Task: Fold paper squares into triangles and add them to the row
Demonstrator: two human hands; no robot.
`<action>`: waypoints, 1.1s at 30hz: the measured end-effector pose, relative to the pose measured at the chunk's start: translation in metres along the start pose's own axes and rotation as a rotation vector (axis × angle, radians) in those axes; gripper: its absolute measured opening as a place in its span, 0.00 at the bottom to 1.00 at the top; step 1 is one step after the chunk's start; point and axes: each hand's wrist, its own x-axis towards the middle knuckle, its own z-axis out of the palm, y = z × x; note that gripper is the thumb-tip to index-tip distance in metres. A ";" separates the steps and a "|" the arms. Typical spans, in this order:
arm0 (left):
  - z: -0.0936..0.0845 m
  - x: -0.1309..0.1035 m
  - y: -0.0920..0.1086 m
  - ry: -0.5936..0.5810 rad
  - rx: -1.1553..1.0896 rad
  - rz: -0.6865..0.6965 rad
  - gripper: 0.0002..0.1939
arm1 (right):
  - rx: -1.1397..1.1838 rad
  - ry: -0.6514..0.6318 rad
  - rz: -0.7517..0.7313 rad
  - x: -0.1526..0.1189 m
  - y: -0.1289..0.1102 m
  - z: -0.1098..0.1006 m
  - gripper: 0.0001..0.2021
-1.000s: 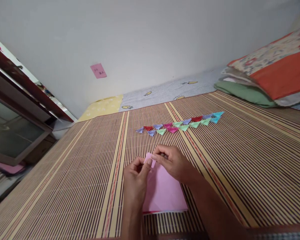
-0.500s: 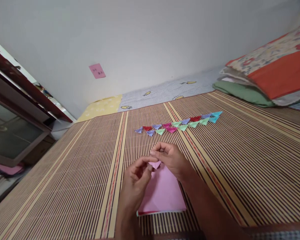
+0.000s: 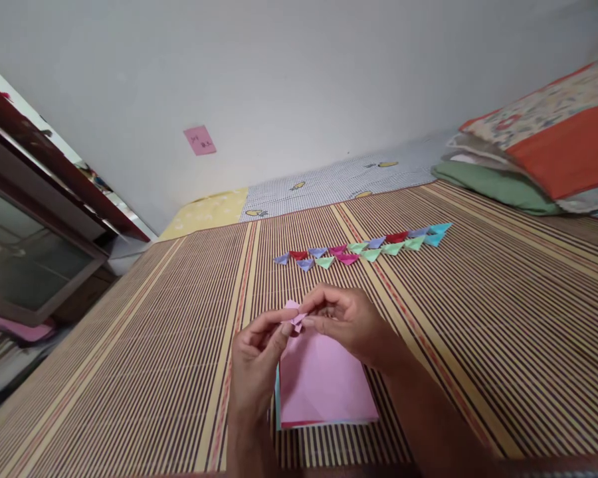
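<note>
Between my two hands is a small folded piece of pink paper (image 3: 292, 305), raised above the far edge of a paper stack. My left hand (image 3: 259, 352) pinches its left side between thumb and forefinger. From the right, my right hand (image 3: 351, 322) grips it with thumb and fingertips. Parts of the folds are hidden by the fingers. Below lies the stack of coloured paper (image 3: 326, 385), a pink sheet on top with red and light blue edges showing. Beyond my hands, several folded paper triangles (image 3: 347, 259) in purple, red, green, magenta and blue form two rows.
A striped bamboo mat (image 3: 179, 345) covers the surface. Folded bedding with an orange and floral cover (image 3: 558, 146) sits at the far right. A pink note (image 3: 199, 140) is on the wall. At left stands a glass-fronted cabinet (image 3: 24, 245).
The folded pink paper has turned in my fingers, and a flap now sticks up. My right thumb has come down to its near side. The view has shifted slightly.
</note>
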 end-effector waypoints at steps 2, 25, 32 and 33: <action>0.002 -0.001 0.002 0.020 0.057 0.045 0.08 | -0.032 0.024 -0.041 0.001 0.000 0.003 0.00; 0.015 -0.008 0.014 0.103 0.246 0.166 0.06 | -0.262 0.193 -0.218 0.001 -0.009 0.024 0.08; 0.020 -0.008 0.016 0.114 0.269 0.168 0.06 | -0.159 0.174 -0.208 0.002 -0.005 0.024 0.08; 0.021 -0.008 0.016 0.120 0.258 0.169 0.06 | -0.130 0.169 -0.197 0.003 -0.004 0.024 0.08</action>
